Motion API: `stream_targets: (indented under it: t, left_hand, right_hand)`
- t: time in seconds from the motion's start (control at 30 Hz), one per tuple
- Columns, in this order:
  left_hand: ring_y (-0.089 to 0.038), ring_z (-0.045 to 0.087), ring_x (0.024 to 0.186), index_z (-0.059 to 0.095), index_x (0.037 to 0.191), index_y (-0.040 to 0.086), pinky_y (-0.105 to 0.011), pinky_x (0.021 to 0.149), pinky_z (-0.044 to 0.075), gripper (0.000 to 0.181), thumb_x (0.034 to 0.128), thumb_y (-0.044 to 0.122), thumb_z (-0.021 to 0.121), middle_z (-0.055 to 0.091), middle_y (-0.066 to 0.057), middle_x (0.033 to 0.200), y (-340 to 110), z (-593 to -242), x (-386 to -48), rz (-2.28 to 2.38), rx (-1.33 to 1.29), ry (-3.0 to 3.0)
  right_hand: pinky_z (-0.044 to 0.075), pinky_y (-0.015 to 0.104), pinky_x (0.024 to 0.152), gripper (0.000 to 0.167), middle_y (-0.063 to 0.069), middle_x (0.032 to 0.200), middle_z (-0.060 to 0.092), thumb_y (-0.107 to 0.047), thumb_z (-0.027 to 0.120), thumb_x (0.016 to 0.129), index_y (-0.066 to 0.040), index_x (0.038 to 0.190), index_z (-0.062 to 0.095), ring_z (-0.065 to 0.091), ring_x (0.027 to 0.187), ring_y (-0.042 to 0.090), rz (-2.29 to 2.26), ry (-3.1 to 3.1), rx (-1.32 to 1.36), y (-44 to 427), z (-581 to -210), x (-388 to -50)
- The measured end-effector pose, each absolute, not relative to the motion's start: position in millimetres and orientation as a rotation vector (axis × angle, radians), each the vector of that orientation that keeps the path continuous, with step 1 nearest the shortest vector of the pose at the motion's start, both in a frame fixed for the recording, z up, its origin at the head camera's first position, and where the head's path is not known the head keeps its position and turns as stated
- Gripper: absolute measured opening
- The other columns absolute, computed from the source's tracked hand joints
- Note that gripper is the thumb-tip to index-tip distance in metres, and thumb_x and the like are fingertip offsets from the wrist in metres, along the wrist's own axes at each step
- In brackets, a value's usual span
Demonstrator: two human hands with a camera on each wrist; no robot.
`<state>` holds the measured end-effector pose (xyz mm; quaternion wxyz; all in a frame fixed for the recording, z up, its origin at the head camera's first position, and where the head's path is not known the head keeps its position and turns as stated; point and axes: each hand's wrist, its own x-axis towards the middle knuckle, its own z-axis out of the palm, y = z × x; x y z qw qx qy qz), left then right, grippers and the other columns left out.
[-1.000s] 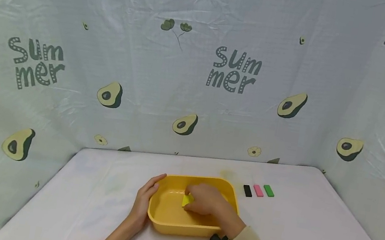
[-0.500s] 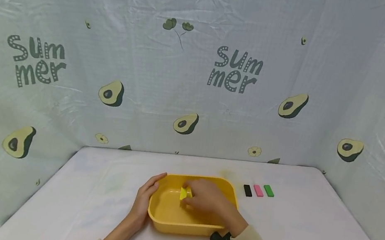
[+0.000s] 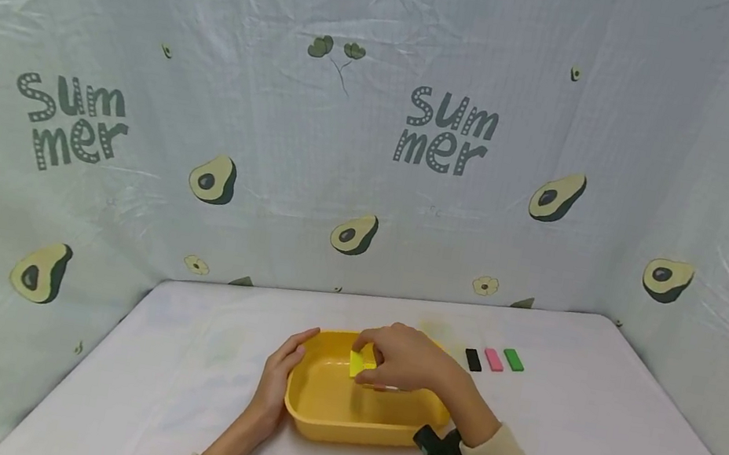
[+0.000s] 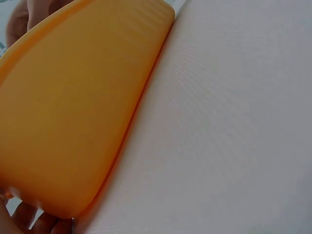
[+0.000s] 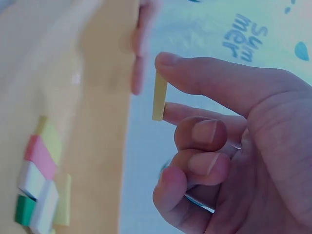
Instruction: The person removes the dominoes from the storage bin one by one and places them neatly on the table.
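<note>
My right hand (image 3: 411, 358) pinches a thin yellow tile (image 5: 160, 96) between thumb and fingers, its other fingers curled beneath. In the head view the yellow tile (image 3: 355, 364) is above the yellow plastic tub (image 3: 360, 435). Along the tub's left wall lies my left hand (image 3: 273, 380), its fingers fairly straight and touching the outside and rim. Left fingers (image 4: 46, 223) also show past the tub's edge in the left wrist view. Inside the tub, in the right wrist view, are several tiles: a pink tile (image 5: 41, 157), a green tile (image 5: 24, 210), and white and yellow ones.
Right of the tub, a black tile (image 3: 473, 359), a pink tile (image 3: 494, 359) and a green tile (image 3: 514, 359) lie in a row on the white-covered table (image 3: 563, 418). A printed sheet (image 3: 281, 119) hangs behind and at the sides.
My right hand has risen inside the tub with the yellow tile, after a small shift left, and more of the tub's inside shows. The left hand stays at the tub's side.
</note>
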<state>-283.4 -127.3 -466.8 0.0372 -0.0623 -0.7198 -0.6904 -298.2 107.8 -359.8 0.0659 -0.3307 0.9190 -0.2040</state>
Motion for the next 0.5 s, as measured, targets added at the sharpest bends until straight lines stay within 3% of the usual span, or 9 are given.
stream_targets:
  t: [0.5]
  left_hand:
    - [-0.03,0.04,0.15,0.05,0.153,0.01,-0.014,0.109,0.039,0.046,0.1112,0.021,0.033,0.042,-0.01,0.163,-130,-467,-283,-2.155,-0.204,-2.188]
  right_hand:
    - [0.035,0.021,0.053,0.041,-0.007,0.062,0.05,-0.03,0.079,0.09,-0.015,0.126,0.07,0.044,0.055,0.008,-0.732,2.783,-1.039,138,-346,-305]
